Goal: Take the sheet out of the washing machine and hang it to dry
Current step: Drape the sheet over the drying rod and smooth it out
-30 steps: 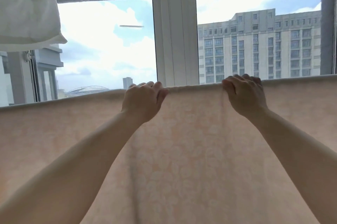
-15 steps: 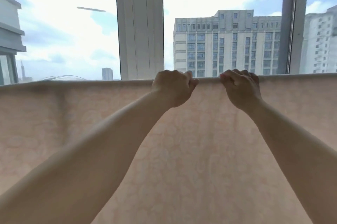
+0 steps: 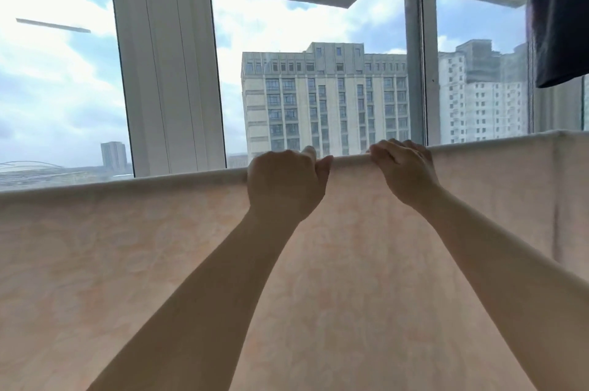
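A pale peach sheet with a faint floral pattern hangs over a horizontal rod and fills the lower half of the head view. Its folded top edge runs from left to right, rising slightly toward the right. My left hand grips that top edge near the middle, fingers curled over it. My right hand grips the same edge a short way to the right, fingers hooked over the far side. The rod itself is hidden under the cloth. The sheet's right side edge shows near the frame's right.
Behind the sheet stand large windows with a wide white frame post and a thinner one. A dark garment hangs at the top right. Tall buildings and cloudy sky show through the glass.
Both hands have slid to the right along the sheet's top edge, and the view has turned right. The white cloth at upper left has left the view; a dark garment has come in.
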